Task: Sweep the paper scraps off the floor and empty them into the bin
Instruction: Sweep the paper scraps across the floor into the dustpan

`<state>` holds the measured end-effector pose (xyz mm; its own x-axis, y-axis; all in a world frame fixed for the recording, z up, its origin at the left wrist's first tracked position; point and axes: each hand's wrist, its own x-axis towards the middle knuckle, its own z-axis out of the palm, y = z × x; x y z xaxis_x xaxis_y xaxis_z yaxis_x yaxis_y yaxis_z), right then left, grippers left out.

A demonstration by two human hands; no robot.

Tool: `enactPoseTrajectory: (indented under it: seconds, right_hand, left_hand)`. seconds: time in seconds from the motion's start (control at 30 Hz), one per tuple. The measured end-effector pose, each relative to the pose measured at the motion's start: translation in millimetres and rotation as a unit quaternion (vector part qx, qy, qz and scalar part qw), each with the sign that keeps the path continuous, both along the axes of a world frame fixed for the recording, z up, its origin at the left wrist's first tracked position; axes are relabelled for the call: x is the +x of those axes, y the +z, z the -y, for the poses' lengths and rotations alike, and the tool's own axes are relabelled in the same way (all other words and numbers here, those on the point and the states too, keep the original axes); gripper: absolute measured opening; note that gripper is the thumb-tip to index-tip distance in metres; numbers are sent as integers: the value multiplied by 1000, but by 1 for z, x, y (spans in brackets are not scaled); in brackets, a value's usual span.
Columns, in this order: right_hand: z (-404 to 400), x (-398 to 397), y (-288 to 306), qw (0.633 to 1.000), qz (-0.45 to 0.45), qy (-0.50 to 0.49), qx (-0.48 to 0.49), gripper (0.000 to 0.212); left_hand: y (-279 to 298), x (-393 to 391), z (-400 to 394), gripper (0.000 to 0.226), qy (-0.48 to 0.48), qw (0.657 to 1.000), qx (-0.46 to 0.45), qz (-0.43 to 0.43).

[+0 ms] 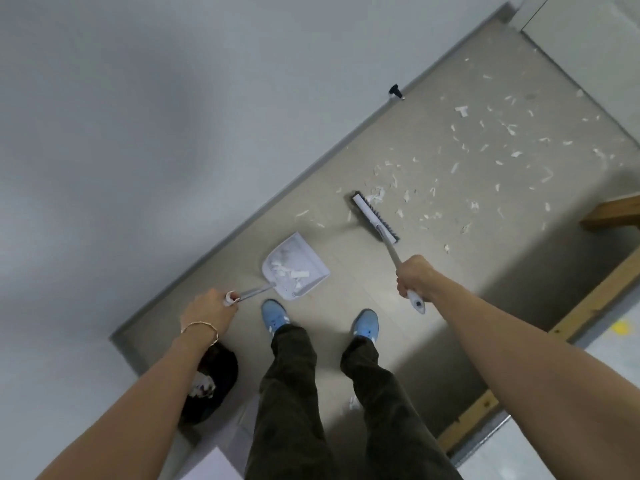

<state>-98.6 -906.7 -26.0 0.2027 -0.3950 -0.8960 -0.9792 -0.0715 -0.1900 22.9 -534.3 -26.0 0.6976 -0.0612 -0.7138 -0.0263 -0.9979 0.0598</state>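
The right hand (414,277) is wrapped around the upper part of the broom (375,218) handle, with the brush head on the floor (433,271) at the near edge of the scrap field. The left hand (211,311) is closed on the end of the dustpan (294,266) handle; the pan sits flat just ahead of the left shoe, its mouth facing away from the feet, a batch of scraps (485,147) already inside. Most scraps lie scattered beyond the brush, toward the far corner. The bin (211,382) is beside the left forearm, dark-lined, and seems to hold some paper, though the arm hides part of it. The step in hand looks like another gathering stroke. To do it well, reach the brush past a cluster, pull in short low strokes toward the pan's lip, and keep that lip pressed to the floor so light paper slides in rather than under. Slow strokes should keep the flakes from fluttering off.
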Motion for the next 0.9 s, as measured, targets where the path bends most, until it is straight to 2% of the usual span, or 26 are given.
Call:
enactPoseTrajectory:
  seconds: [0.17,0.37,0.5,0.6,0.67,0.77,0.9]
  right_hand:
    - [-46,50,-16,999,-39,36,-6,9]
    - [-107,78,-35,1000,-12,13,22,6]
    - [-135,84,-35,999,-45,2,5,13]
    - [-152,84,-25,996,-66,50,17,11]
    - [-156,82,-18,993,-63,99,25,7]
    - [-147,84,-2,987,-45,146,50,20]
    - [-126,83,22,991,-45,115,52,17]
  left_hand:
    - [-13,56,-21,22,10,1000,-11,1]
    - [-12,101,-28,18,-3,1000,-7,27]
    - [-9,102,-22,17,-12,1000,-15,12]
    - [-6,105,-19,21,-30,999,-17,18]
    - [-5,108,-16,20,-33,999,-19,22]
    - [-1,110,-12,20,-29,999,-24,24]
    - [10,111,-18,24,-13,999,-38,21]
